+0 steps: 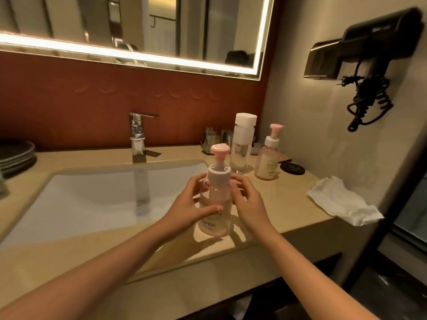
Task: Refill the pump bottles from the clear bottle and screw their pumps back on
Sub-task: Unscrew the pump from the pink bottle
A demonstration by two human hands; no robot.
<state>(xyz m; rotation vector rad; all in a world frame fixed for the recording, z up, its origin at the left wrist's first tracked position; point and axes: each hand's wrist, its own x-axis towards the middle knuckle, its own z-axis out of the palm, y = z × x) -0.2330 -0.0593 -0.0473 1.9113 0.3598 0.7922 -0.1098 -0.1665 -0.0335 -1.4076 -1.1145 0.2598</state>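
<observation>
We find the near bottle [216, 204] upright on the worktop [288, 204], just right of the sink [80, 188] and towards the front edge. Its pink pump [220, 150] and white collar sit on the neck. We cannot tell whether the collar is screwed tight.

The left hand [191, 204] grips the bottle's body from the left, with its fingers curled behind and the thumb lying across the label. The right hand [248, 202] holds the right side, its fingers curled against the shoulder just under the collar.

The clear bottle [241, 148], white cap on, stands upright behind the near bottle, towards the back right corner. We cannot read its fill level. The far bottle [269, 158] stands just right of the clear bottle, with its pump fitted and pale liquid inside.

A black disc [292, 168] lies beside the far bottle. Glasses [215, 139] stand against the back wall, left of the clear bottle. A crumpled tissue [342, 202] lies at the right edge. The tap [138, 135] stands at the back edge behind the sink, and stacked plates [16, 155] sit at the back left corner. A hair dryer [374, 54] hangs on the right wall, and a lit mirror [161, 31] is above.
</observation>
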